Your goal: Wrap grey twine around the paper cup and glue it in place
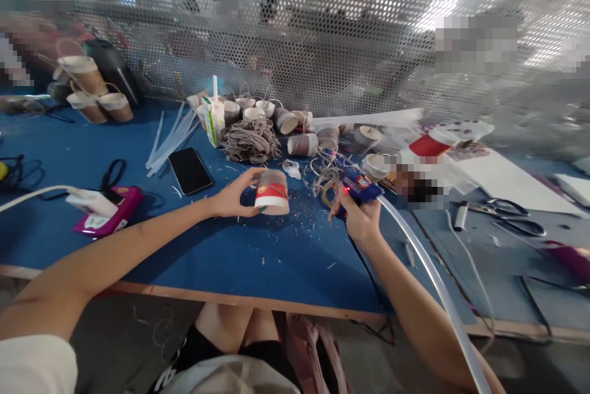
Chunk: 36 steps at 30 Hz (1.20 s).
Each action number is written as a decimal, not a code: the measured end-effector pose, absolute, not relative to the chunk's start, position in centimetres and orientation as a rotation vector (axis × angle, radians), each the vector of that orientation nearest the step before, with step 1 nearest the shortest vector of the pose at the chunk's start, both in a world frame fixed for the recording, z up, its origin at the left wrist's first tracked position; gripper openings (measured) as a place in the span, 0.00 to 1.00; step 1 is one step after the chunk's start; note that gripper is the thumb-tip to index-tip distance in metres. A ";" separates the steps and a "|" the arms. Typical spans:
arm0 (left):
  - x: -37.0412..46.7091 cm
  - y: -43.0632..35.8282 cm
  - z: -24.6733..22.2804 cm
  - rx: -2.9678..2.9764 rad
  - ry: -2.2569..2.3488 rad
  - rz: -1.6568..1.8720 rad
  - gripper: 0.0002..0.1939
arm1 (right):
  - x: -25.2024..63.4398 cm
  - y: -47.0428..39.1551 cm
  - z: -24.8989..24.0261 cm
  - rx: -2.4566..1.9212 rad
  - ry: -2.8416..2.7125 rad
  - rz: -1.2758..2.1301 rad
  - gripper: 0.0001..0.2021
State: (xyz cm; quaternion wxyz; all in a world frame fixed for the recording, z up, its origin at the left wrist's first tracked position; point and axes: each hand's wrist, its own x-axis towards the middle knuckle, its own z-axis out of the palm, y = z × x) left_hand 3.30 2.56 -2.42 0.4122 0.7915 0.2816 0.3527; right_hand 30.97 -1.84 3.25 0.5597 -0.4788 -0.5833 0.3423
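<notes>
My left hand point(234, 195) grips a paper cup point(271, 192) by its side, thumb near the white rim. The cup is upside down, with a red band in the middle and a grey-brown wrap around the part above it. In my right hand point(363, 219) is a blue hot glue gun point(360, 185) with a small red light lit. A long translucent glue stick point(428, 259) trails from its back, past my right forearm. The gun's nozzle is hard to make out among loose strands of cord point(325, 176). Cup and gun are apart.
Behind the cup lies a heap of grey cord point(251, 141) among several wrapped cups point(302, 145). A phone point(190, 171), glue sticks point(173, 136) and a purple power strip point(108, 212) are to the left. Scissors point(507, 209) lie right. A perforated metal screen point(295, 31) stands behind.
</notes>
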 end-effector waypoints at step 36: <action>14.7 12.7 10.3 1.989 1.379 0.623 0.06 | 33.9 2.2 2.3 -1.112 -0.913 0.345 0.22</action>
